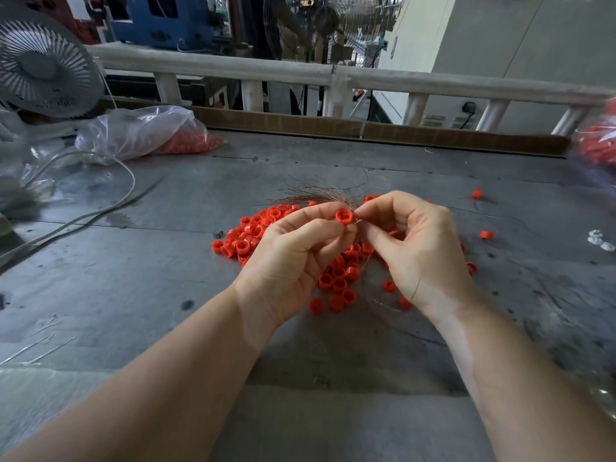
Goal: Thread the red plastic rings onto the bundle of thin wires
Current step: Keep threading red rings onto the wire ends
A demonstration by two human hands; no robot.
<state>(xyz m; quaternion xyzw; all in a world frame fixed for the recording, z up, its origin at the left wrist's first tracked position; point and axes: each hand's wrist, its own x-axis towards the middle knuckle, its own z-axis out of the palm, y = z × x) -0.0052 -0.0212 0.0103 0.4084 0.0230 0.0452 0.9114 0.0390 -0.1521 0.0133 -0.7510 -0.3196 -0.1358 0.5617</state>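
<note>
My left hand [293, 258] pinches one red plastic ring [344, 216] between thumb and forefinger, its hole facing up toward me. My right hand [413, 248] sits right beside it, fingertips pinching the thin wires just right of the ring. The bundle of thin wires [316, 193] fans out behind both hands toward the far left. A pile of loose red rings [246, 240] lies on the grey table [133, 278] under and between my hands, partly hidden by them.
A clear bag of red rings [156, 135] lies at the back left, beside a fan [43, 68] and a pale cable [100, 208]. Another bag of red parts [596, 145] is at the right edge. Stray rings [486, 234] and small clear parts [600, 241] lie right.
</note>
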